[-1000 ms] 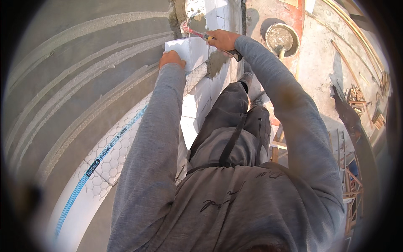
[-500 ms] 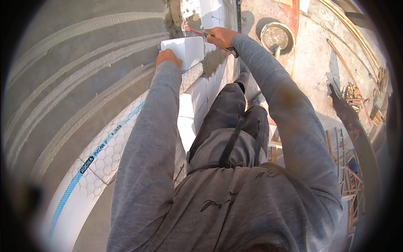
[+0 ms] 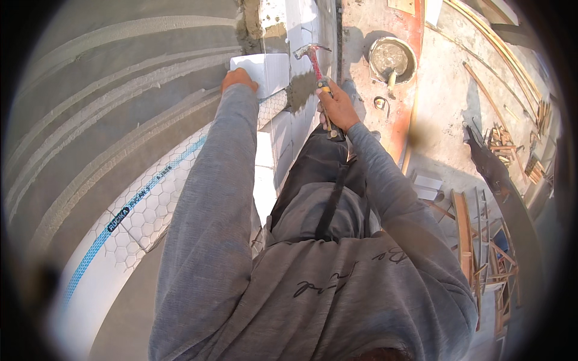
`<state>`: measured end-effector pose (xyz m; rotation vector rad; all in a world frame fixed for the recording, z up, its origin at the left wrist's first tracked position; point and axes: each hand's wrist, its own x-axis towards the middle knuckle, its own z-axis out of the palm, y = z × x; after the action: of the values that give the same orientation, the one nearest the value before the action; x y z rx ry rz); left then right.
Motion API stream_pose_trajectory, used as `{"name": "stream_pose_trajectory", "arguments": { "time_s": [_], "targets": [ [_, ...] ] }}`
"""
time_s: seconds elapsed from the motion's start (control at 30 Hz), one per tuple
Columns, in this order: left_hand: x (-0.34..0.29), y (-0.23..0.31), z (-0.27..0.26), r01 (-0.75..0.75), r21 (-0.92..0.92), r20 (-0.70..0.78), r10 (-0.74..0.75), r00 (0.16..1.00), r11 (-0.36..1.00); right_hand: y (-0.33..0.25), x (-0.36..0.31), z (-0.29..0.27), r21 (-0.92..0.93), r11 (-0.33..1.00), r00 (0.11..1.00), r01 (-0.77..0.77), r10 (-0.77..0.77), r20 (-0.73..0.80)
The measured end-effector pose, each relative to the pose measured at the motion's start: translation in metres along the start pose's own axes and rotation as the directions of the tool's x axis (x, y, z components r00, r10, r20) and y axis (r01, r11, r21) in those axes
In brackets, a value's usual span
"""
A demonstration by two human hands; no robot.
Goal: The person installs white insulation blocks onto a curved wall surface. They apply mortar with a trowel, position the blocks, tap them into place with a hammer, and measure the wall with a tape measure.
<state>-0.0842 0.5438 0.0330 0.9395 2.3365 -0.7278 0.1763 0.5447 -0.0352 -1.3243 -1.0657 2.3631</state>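
Left hand (image 3: 239, 80), bare: at the near left corner of the block, fingers clamped on its edge; fingertips partly hidden.

White rectangular block with smooth faces (image 3: 271, 69): one, in the left hand, upper middle of the view, between the grey wall and the mortar patch; its broad face catches the light.

Right hand (image 3: 339, 107), bare: right of the block and apart from it, fingers clamped around the hammer's grip.

Claw hammer with metal head, red shaft and yellow-and-black grip (image 3: 316, 65): one, head pointing away from the person, crossing in front of the white masonry.

Rough patch of wet-looking grey mortar (image 3: 303, 91): just right of the block.

White masonry of stacked blocks (image 3: 283, 141): running from beneath the hands toward the person's legs.

Grey wall with raised, pale curved ridges (image 3: 120, 105): left side.

Hexagonal wire mesh (image 3: 144, 216): lying over a white rounded length with a blue lengthwise stripe (image 3: 84, 286), lower left.

Round, pale-rimmed bucket of grey mortar (image 3: 388, 57): on the floor, upper right, a light-coloured handle leaning out of it.

Small yellow-and-dark object, kind unclear (image 3: 380, 103): on the floor near the bucket.

Loose brown timber pieces (image 3: 503, 143): scattered on the concrete floor (image 3: 442, 90), far right.
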Motion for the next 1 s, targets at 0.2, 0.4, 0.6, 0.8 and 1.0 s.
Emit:
{"name": "stream_pose_trajectory", "arguments": {
  "time_s": [0.2,0.4,0.6,0.8,1.0],
  "targets": [
    [-0.005,0.007,-0.009,0.064,0.041,0.034,-0.065,0.997,0.997,-0.011,-0.039,0.037,0.365,0.925,0.994,-0.107,0.103,0.032],
    [-0.013,0.013,-0.006,0.125,0.045,-0.011,-0.125,0.992,0.991,-0.054,0.002,0.033,0.277,0.959,0.989,-0.062,0.022,0.147],
    [-0.013,0.012,-0.007,0.136,0.015,-0.004,-0.136,0.991,0.991,-0.059,-0.017,0.037,0.278,0.96,0.99,-0.021,-0.02,0.143],
    [-0.029,0.02,-0.014,0.188,-0.11,-0.035,-0.193,0.981,0.976,-0.017,-0.035,0.032,0.236,0.967,0.995,-0.094,0.096,0.003],
    [-0.037,0.027,0.045,-0.113,-0.14,-0.306,0.066,0.95,0.984,0.008,-0.039,0.033,0.309,0.946,0.995,-0.102,0.101,0.02]
  ]
}}
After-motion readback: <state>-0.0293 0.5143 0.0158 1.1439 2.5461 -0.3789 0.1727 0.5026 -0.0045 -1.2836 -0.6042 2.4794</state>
